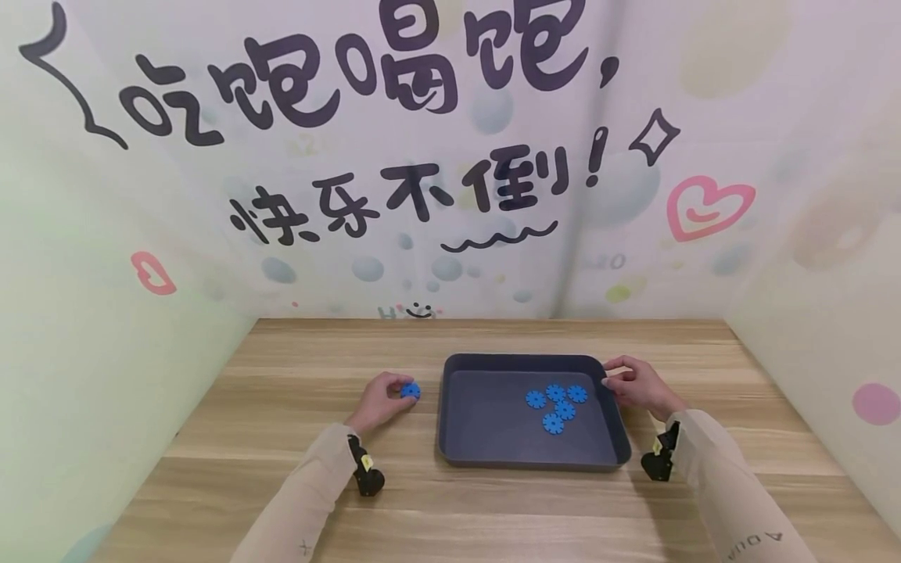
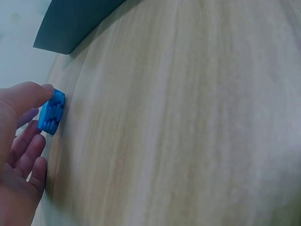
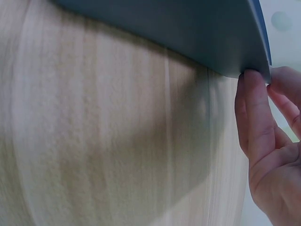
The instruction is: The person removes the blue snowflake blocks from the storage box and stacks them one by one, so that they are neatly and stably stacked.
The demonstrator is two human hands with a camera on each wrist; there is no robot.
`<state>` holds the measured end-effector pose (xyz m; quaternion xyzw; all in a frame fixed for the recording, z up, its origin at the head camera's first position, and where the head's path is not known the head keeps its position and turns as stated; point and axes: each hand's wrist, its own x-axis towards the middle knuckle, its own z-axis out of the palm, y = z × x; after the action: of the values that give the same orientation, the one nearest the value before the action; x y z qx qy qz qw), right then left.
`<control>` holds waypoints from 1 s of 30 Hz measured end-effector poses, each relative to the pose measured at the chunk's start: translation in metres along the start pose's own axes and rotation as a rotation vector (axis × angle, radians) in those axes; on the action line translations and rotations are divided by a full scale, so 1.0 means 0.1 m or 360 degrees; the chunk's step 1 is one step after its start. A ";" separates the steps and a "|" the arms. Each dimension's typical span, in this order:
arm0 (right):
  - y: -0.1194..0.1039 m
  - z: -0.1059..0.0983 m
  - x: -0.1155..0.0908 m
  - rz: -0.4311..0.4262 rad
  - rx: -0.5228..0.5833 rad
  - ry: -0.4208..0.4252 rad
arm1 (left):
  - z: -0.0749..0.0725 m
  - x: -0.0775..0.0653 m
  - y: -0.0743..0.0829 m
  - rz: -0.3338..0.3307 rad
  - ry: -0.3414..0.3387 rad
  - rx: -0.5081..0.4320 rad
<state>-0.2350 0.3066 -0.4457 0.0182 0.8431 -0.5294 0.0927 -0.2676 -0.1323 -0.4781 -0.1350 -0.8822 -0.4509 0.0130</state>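
A left hand (image 1: pixel 380 404) pinches stacked blue discs (image 2: pixel 52 113) at nine o'clock of the tray (image 1: pixel 486 418) before me; the right hand (image 1: pixel 644 389) grips it at two. Five more discs (image 1: pixel 565 411) lie inside.

The discs (image 1: pixel 565 410) in the tray (image 1: pixel 486 430) are of a strong blue, and the stack of discs (image 2: pixel 51 113) on the left has the same blue. The tray is dark grey with a bluish tone. The bench (image 1: pixel 296 375) has a light brown wood pattern, with paler and darker streaks. The far wall (image 1: pixel 317 274) is whitish; it carries dark grey lettering (image 1: pixel 420 199), blue-grey round spots (image 1: pixel 447 269) and one yellow-green spot (image 1: pixel 618 294). Two heart outlines (image 1: pixel 151 274), at left and right, are pink. On the right wall (image 1: pixel 831 328), which is pale, there is a pinkish-purple spot (image 1: pixel 876 403). Both sleeves (image 1: pixel 725 477) are beige, with dark printed marks. The wrist devices (image 1: pixel 369 478) are black with yellow labels (image 1: pixel 367 463).
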 end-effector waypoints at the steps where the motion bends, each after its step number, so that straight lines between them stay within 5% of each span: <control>1: 0.00 0.00 0.00 0.0005 -0.0002 0.0001 | 0.00 0.00 0.00 0.0001 0.0001 -0.0005; 9: -0.01 0.01 0.00 0.0008 -0.0020 0.0008 | -0.02 0.02 0.10 0.0053 0.0007 -0.0095; 15: -0.02 0.00 0.00 -0.0007 -0.0012 -0.0001 | 0.04 0.07 0.33 0.0207 -0.0033 -0.0219; 27: 0.00 0.00 0.01 0.0001 -0.0006 -0.0013 | 0.39 0.09 0.83 0.0506 -0.0357 -0.0106; 30: 0.01 0.00 0.02 0.0004 -0.0011 -0.0014 | 0.52 0.10 0.92 0.0511 -0.0439 -0.0077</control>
<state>-0.2364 0.3074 -0.4469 0.0165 0.8445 -0.5264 0.0971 -0.2489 -0.0370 -0.4346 -0.3346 -0.8317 -0.4414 -0.0393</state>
